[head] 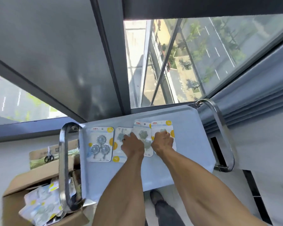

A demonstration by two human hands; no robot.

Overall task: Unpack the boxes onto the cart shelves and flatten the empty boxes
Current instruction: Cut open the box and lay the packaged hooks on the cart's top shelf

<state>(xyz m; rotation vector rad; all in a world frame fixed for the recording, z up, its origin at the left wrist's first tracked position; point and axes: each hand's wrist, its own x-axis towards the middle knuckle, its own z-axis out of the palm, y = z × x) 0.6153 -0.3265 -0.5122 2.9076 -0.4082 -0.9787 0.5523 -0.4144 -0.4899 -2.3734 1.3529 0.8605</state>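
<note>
Four hook packs sit in a row on the cart's top shelf (183,157). Left hand (132,144) rests flat, fingers relaxed, on the second pack (118,144); right hand (162,139) curls its fingers on the far-right pack (162,126). Open cardboard box (16,199) of more packs sits lower left.

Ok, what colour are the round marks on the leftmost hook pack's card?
Yellow, on a white card; the leftmost hook pack shows clearly in the head view.
</note>
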